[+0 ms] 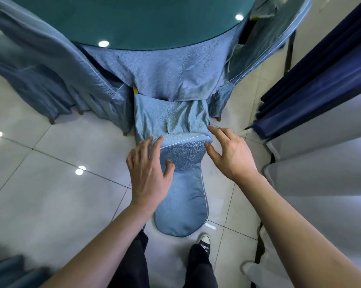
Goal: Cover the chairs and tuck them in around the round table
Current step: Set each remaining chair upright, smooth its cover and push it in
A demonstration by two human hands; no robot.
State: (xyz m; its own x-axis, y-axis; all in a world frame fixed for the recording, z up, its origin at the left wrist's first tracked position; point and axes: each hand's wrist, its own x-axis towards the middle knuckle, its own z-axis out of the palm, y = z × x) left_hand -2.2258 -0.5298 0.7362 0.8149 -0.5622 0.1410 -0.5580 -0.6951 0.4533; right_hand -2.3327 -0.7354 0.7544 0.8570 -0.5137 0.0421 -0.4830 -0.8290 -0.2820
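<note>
Chair in blue cover; left hand and right hand, open-fingered, should press its top evenly toward round table.

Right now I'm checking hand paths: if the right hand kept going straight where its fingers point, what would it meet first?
The right hand points toward the covered chair; its fingertips would probably meet the top edge of the backrest first, though depth is hard to judge.

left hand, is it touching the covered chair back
Touching: the head view shows the left hand with fingers spread flat on the chair cover at the back's top.
</note>
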